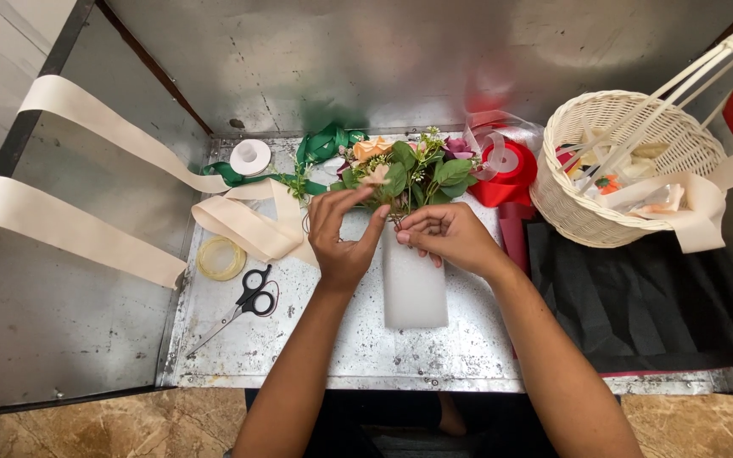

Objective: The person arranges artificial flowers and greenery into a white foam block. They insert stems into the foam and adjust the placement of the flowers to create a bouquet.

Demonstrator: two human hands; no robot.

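Both hands busy at flower bunch (405, 174) on metal table (316, 356): left hand (343, 233) grip pinches bloom at bunch edge, right hand (450, 237) grip closed on stems above white foam block (414, 284). Likely risks: cream ribbon (239, 222) snagging left wrist; stems slipping, bunch splaying; scissors (243, 305) near elbow.

Cream ribbon (86, 229), green ribbon (320, 146), red ribbon spool (506, 174), white foam block (415, 288), black-handled scissors (243, 307).
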